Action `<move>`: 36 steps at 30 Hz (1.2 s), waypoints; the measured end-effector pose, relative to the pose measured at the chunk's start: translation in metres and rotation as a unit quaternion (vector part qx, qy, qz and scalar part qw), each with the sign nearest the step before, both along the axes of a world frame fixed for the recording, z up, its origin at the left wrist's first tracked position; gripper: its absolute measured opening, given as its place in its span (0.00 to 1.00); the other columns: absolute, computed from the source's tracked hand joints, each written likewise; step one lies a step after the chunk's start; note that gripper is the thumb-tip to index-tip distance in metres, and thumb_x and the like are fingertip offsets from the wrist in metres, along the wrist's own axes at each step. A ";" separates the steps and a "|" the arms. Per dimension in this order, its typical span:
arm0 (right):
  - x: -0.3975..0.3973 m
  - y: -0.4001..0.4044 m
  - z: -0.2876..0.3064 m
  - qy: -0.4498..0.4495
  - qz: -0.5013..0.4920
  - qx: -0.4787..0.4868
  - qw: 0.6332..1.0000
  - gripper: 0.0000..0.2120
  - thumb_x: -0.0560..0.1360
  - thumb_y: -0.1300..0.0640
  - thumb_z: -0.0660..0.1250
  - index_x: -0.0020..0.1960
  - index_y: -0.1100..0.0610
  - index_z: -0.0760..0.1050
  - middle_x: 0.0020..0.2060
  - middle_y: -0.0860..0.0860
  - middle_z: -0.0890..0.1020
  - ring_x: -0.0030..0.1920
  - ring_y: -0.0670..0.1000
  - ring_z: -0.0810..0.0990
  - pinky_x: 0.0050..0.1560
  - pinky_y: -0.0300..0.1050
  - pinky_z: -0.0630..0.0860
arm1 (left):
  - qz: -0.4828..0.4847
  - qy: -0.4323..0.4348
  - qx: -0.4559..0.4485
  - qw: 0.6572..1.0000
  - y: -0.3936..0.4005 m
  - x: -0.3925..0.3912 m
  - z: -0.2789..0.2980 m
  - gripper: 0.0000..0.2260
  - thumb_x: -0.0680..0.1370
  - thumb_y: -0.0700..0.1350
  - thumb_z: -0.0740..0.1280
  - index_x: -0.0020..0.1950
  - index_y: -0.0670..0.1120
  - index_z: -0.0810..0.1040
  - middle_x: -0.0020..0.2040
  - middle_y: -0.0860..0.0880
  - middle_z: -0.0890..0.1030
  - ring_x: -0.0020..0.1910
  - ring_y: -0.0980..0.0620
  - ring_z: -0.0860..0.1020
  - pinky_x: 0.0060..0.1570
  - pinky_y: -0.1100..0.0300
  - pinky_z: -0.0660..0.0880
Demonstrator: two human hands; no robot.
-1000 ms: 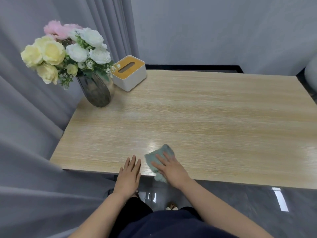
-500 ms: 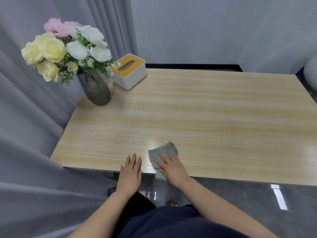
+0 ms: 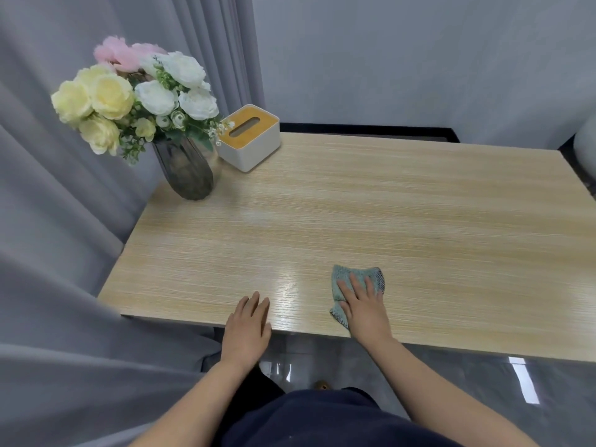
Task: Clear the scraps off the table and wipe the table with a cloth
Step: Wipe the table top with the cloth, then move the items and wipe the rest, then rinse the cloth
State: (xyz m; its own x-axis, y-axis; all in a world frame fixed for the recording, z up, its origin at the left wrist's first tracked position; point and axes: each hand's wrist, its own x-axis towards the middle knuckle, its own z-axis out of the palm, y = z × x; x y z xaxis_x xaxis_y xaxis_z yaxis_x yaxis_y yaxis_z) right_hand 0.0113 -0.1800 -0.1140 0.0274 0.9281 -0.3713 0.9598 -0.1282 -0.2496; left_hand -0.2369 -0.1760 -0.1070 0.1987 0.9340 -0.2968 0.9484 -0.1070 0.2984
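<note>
Wiping step in hand. Right hand (image 3: 364, 309), fingers flat, presses crumpled grey-green cloth (image 3: 345, 279) on pale wood-grain table (image 3: 387, 204) near front edge; left hand (image 3: 246, 324) rests spread. Next, likely sweep outward.

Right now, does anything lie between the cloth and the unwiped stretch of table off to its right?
Nothing visible does. The right hand presses the cloth flat near the front edge, and the table to its right is bare wood. The vase and tissue box stand far left.
</note>
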 end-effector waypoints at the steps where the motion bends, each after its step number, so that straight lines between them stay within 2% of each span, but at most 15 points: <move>1: -0.008 0.006 0.003 -0.007 -0.002 -0.002 1.000 0.34 0.74 0.39 0.30 0.77 0.48 0.46 0.77 0.51 0.45 0.76 0.58 0.41 0.74 0.58 0.42 | 0.001 -0.002 0.000 1.000 0.002 0.000 0.001 0.24 0.81 0.49 0.56 0.76 0.50 0.56 0.77 0.50 0.53 0.76 0.50 0.50 0.72 0.56 0.54; 2: -0.013 0.013 0.003 -0.014 0.005 -0.001 1.000 0.27 0.79 0.42 0.36 0.77 0.48 0.45 0.77 0.50 0.44 0.76 0.57 0.40 0.74 0.58 0.41 | 0.004 -0.010 -0.003 1.000 0.006 -0.001 0.002 0.24 0.80 0.49 0.57 0.76 0.50 0.58 0.77 0.50 0.56 0.75 0.50 0.53 0.71 0.56 0.56; 4: -0.021 0.030 0.006 -0.014 0.027 -0.010 0.999 0.24 0.82 0.47 0.45 0.77 0.48 0.45 0.77 0.49 0.44 0.76 0.57 0.40 0.73 0.58 0.41 | 0.008 -0.025 -0.009 1.000 0.012 -0.001 0.004 0.24 0.79 0.49 0.59 0.75 0.50 0.61 0.75 0.49 0.60 0.73 0.50 0.56 0.70 0.57 0.59; 8: -0.027 0.054 0.012 -0.016 0.052 -0.029 0.998 0.25 0.82 0.46 0.47 0.77 0.46 0.44 0.77 0.48 0.44 0.76 0.56 0.40 0.73 0.60 0.41 | -0.005 -0.025 -0.010 1.000 0.020 -0.005 0.007 0.22 0.78 0.48 0.60 0.72 0.51 0.64 0.72 0.50 0.63 0.70 0.50 0.60 0.66 0.58 0.62; 11: -0.031 0.060 0.019 -0.021 0.050 0.007 0.999 0.25 0.81 0.45 0.48 0.77 0.46 0.48 0.77 0.48 0.48 0.76 0.55 0.43 0.72 0.61 0.38 | -0.004 -0.028 -0.009 1.000 0.025 -0.009 0.007 0.22 0.79 0.49 0.59 0.73 0.51 0.64 0.71 0.52 0.65 0.69 0.51 0.62 0.65 0.60 0.63; 15: -0.048 0.072 0.030 0.041 0.038 0.054 0.997 0.27 0.80 0.44 0.54 0.76 0.48 0.53 0.76 0.48 0.54 0.76 0.52 0.47 0.72 0.57 0.37 | 0.020 -0.058 -0.010 0.998 0.038 -0.019 0.007 0.21 0.79 0.50 0.60 0.73 0.50 0.65 0.69 0.51 0.67 0.67 0.51 0.65 0.62 0.59 0.67; 24: -0.118 0.146 0.062 0.201 0.026 0.072 0.977 0.29 0.76 0.46 0.64 0.74 0.51 0.60 0.72 0.51 0.65 0.72 0.50 0.61 0.72 0.47 0.57 | 0.138 -0.160 0.003 0.978 0.104 -0.074 0.026 0.23 0.78 0.48 0.64 0.72 0.48 0.66 0.68 0.48 0.68 0.66 0.50 0.69 0.62 0.58 0.67; 27: -0.147 0.175 0.079 0.249 0.000 0.057 0.967 0.29 0.75 0.48 0.66 0.73 0.52 0.62 0.71 0.51 0.66 0.71 0.50 0.63 0.69 0.42 0.59 | 0.187 -0.193 0.007 0.963 0.133 -0.101 0.035 0.24 0.77 0.47 0.67 0.71 0.46 0.66 0.68 0.45 0.69 0.64 0.48 0.71 0.62 0.58 0.68; 33: -0.203 0.236 0.094 0.314 -0.045 0.032 0.948 0.34 0.72 0.49 0.71 0.73 0.54 0.62 0.70 0.53 0.68 0.69 0.53 0.67 0.69 0.46 0.64 | 0.257 -0.242 0.002 0.936 0.197 -0.148 0.046 0.28 0.74 0.45 0.71 0.71 0.41 0.66 0.67 0.42 0.70 0.64 0.46 0.72 0.61 0.57 0.68; 36: -0.226 0.262 0.099 0.340 -0.062 0.032 0.938 0.34 0.71 0.52 0.72 0.73 0.57 0.62 0.70 0.54 0.69 0.69 0.54 0.67 0.66 0.44 0.64 | 0.279 -0.269 -0.010 0.922 0.227 -0.167 0.049 0.29 0.73 0.45 0.72 0.71 0.40 0.65 0.68 0.41 0.71 0.65 0.44 0.71 0.61 0.55 0.68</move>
